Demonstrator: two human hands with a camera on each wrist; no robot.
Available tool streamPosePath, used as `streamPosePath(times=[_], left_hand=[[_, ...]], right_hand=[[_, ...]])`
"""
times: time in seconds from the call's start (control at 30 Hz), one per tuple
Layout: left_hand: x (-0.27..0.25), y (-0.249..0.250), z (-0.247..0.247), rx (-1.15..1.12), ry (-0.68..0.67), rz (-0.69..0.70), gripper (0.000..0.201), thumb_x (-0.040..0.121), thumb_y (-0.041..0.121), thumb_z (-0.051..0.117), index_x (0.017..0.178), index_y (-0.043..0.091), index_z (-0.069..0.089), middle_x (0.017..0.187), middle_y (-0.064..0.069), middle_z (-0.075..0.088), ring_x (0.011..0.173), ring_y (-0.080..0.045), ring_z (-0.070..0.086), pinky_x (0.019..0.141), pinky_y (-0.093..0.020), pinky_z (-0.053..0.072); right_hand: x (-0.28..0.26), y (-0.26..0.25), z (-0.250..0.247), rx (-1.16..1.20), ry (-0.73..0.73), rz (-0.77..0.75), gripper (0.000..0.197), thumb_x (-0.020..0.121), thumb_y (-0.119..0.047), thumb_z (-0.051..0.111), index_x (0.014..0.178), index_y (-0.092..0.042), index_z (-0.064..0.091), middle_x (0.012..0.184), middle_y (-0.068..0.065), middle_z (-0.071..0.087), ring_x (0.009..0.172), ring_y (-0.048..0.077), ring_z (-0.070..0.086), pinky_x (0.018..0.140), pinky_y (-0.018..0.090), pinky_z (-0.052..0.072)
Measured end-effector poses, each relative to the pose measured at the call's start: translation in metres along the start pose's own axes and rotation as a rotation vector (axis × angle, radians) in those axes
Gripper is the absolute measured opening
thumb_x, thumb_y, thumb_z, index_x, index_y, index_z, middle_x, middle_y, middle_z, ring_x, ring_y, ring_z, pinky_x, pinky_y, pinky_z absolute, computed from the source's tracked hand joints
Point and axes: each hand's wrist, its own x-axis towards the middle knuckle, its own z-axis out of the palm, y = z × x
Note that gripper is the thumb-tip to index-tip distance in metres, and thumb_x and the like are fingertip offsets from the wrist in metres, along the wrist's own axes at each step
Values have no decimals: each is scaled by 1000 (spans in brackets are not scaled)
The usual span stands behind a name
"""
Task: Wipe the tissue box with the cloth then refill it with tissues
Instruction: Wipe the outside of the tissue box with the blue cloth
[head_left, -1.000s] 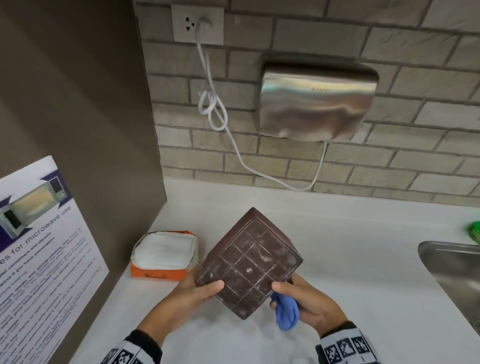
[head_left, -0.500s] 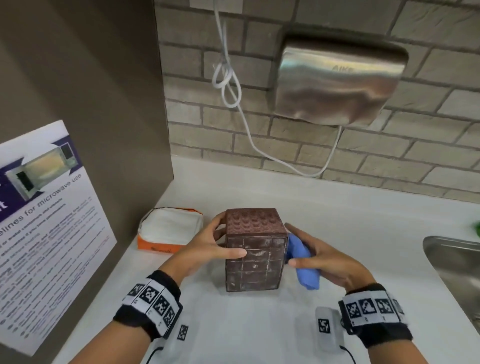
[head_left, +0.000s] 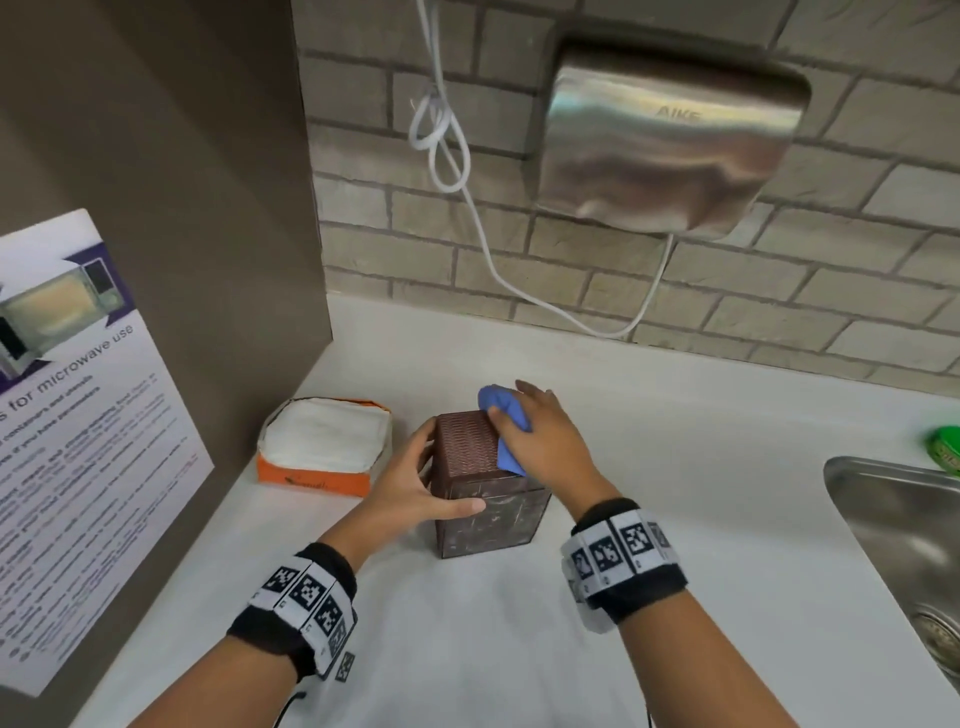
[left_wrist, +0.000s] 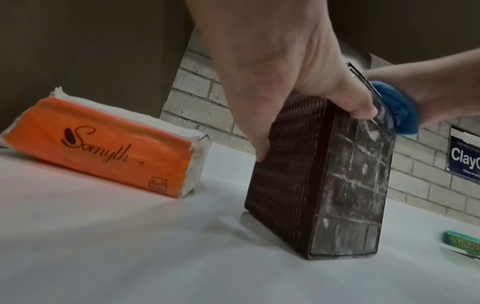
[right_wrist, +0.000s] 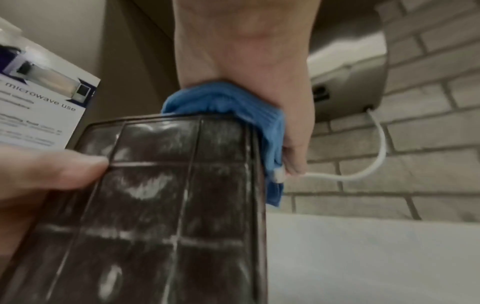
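Note:
The brown woven tissue box (head_left: 467, 447) (left_wrist: 298, 174) (right_wrist: 161, 205) stands on end on the white counter (head_left: 675, 493), its dusty gridded base facing me. My left hand (head_left: 415, 488) (left_wrist: 293, 86) grips its left side, thumb across the base. My right hand (head_left: 545, 441) (right_wrist: 249, 61) holds a bunched blue cloth (head_left: 501, 421) (left_wrist: 397, 107) (right_wrist: 233, 102) against the box's top right edge. An orange pack of white tissues (head_left: 324, 447) (left_wrist: 103, 144) lies to the left of the box.
A brown cabinet side (head_left: 156, 182) with a microwave notice (head_left: 67, 415) closes the left. A steel hand dryer (head_left: 670, 140) and its white cable (head_left: 441, 145) hang on the brick wall behind. A steel sink (head_left: 904, 535) is at the right, a green item (head_left: 945, 447) beyond it.
The box went from being held tilted in the air to standing on the counter. My right hand moved the cloth from the box's right side up onto its top.

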Motion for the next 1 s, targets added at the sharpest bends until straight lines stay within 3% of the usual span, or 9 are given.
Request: streamPosePath(times=[0.1,0.23,0.4,0.5,0.57,0.63,0.73,0.87,1.0], left_hand=[[2,6,1,117,13,60,84,59,7,92,126,33,48,114,19,63,109,6,59,82,-6,46],[4,12,5,345,106,47,50,74,3,80,116,8,54,91,11,58,92,-9,60,64,-4,43],[2,7,7,179,40,72,90,55,25,94,133,25,48,120,14,62,112,6,58,87,-5,44],[3,6,7,191,46,65,101,53,32,94,140,29,42,127,13,58,118,1,54,87,-3,43],[4,4,5,217,51,83,95,53,31,94,135,30,46,123,12,61,115,0,57,86,-4,44],[5,5,4,252,57,104,84,55,26,94,126,27,51,115,13,65,109,2,60,86,-7,45],[4,8,3,295,85,83,64,62,8,88,112,23,50,95,20,60,88,4,59,71,1,42],[1,10,5,227,38,115,79,55,21,92,123,24,52,109,15,65,100,6,61,77,1,42],[4,7,6,236,60,82,105,52,33,94,141,25,42,127,11,59,118,-1,55,88,-4,42]], right_hand=[[-5,-27,15,-219,33,-34,46,100,-42,30,141,-24,42,146,7,44,140,29,27,121,38,12],[-10,-59,48,-220,62,-126,40,98,-32,39,134,-19,51,143,5,48,142,33,24,119,35,17],[9,-21,10,-39,51,137,24,98,-16,41,100,-8,62,112,16,63,113,32,55,91,33,40],[12,-2,-7,40,110,239,31,94,-11,45,64,-20,45,87,9,63,91,31,61,65,26,34],[7,-13,0,-45,131,221,27,82,-5,52,62,-21,43,71,-2,53,79,28,57,56,25,34],[-2,-31,20,-191,157,114,13,79,-11,50,83,-15,62,84,4,64,93,32,59,79,31,46],[-9,-54,48,-192,205,-37,36,89,-22,46,122,-13,60,125,6,64,130,38,44,111,45,33],[-5,-29,29,-117,174,-18,33,93,-17,45,124,-16,58,129,5,60,135,28,38,117,43,14],[3,10,1,29,163,256,25,94,-10,44,111,-10,61,112,12,65,112,30,56,115,42,22]])
